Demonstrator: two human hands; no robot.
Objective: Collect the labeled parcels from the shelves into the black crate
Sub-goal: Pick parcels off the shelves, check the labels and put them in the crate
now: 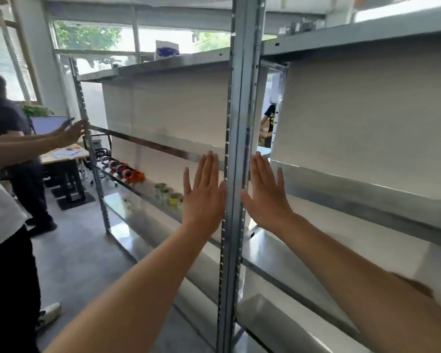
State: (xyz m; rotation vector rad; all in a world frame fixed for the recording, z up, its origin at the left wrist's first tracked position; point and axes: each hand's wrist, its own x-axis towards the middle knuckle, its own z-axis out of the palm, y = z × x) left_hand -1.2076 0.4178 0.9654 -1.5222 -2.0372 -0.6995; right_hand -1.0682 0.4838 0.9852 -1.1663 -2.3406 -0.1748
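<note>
Here, both arms reach straight out toward a grey metal shelving unit, and each hand is held flat with fingers together and stretched, holding nothing. The left hand (204, 192) sits just to the nine o'clock side of the perforated steel upright (236, 174); the right hand (265, 193) sits just to its three o'clock side. Whether the thumbs touch the upright cannot be told.

The shelves (362, 200) run away to both sides behind the hands, backed by white panels. No labeled parcel or black crate shows anywhere in the view, so their place cannot be given.

At about nine o'clock from the left hand, on a lower shelf level, stand several rolls of tape (168, 196), close together. Farther along the same level, toward ten o'clock, lies a row of orange and black tape dispensers (127, 173).

At the far nine o'clock edge another person's hand (73, 133) rests near the end upright (87, 138) of the shelving. Behind it stands a person in a dark shirt (8, 118) beside a desk (64, 155) with papers on it. On the top shelf, toward twelve o'clock, a white box with blue print (167, 50) stands against the window.
</note>
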